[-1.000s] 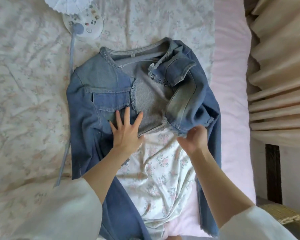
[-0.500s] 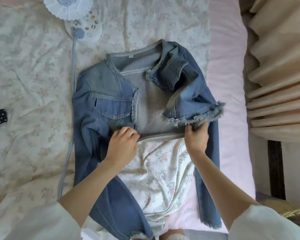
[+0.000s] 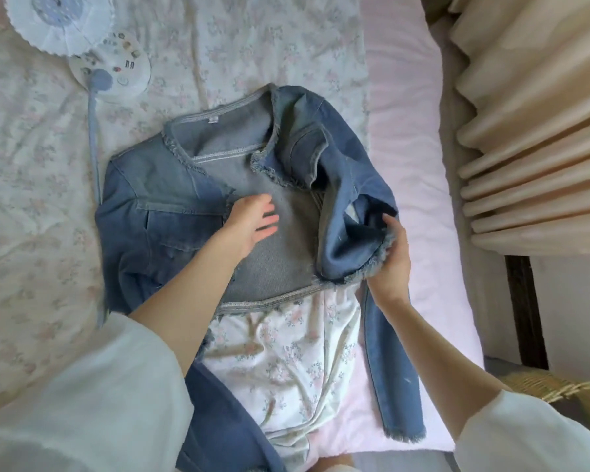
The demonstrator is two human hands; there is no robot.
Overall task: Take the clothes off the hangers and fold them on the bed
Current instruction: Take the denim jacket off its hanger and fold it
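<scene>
A: Denim jacket (image 3: 157,229) spread front-up on the bed (image 3: 406,137), open down the middle, below the round fan base (image 3: 116,76). Looks thick and limp, fairly heavy for cloth; best gripped at the frayed hem or a seam.

B: Hands?

A: Left hand (image 3: 249,221) flat, fingers straight, pressing the grey lining. Right hand (image 3: 390,264) curled, pinching the frayed hem of the lifted front panel.

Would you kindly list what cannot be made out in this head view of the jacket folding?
- Denim jacket: its left sleeve runs off the bottom edge, partly behind the left forearm.
- Right hand: its fingertips are tucked under the frayed hem.
- Fan: its head is cut by the top edge; the control markings are too small.
</scene>
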